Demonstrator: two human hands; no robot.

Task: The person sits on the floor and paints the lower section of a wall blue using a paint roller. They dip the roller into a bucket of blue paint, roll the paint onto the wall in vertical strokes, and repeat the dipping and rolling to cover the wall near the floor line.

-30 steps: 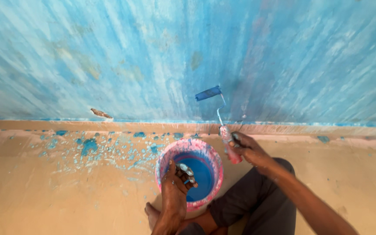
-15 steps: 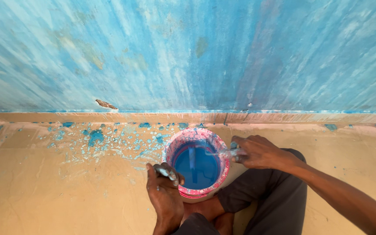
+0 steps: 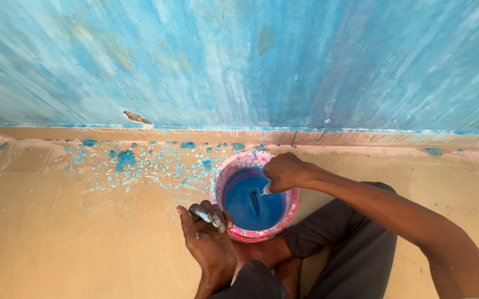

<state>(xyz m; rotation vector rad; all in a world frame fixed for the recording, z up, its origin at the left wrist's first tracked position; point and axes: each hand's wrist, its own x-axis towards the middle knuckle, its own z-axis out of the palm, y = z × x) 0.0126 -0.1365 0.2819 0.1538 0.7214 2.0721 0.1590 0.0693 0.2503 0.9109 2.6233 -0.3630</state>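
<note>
Right hand (image 3: pixel 285 173) is closed into a fist over the far right rim of the bucket, gripping a thin handle whose lower end, the roller (image 3: pixel 255 202), lies sunk in the blue paint. Behind everything rises the wall (image 3: pixel 239 61), streaked blue over a paler coat, with a small chipped patch low on its left. Below it runs the tan floor (image 3: pixel 62 238), speckled with blue paint drops (image 3: pixel 124 160) to the left of the bucket. The person's dark trouser leg (image 3: pixel 355 249) folds in at the lower right, a bare foot tucked just under the bucket. The bucket (image 3: pixel 224 176), pink-smeared on its rim and half full of blue paint, sits on the floor close to the wall, between the two hands. The roller's long axis runs roughly toward and away from the person, straight below the right fist, which is the nearer hand to it. Left hand (image 3: pixel 209 235) rests at the bucket's near left edge, fingers curled loosely, paint-smeared at the tips; whether it pinches anything I cannot tell
</note>
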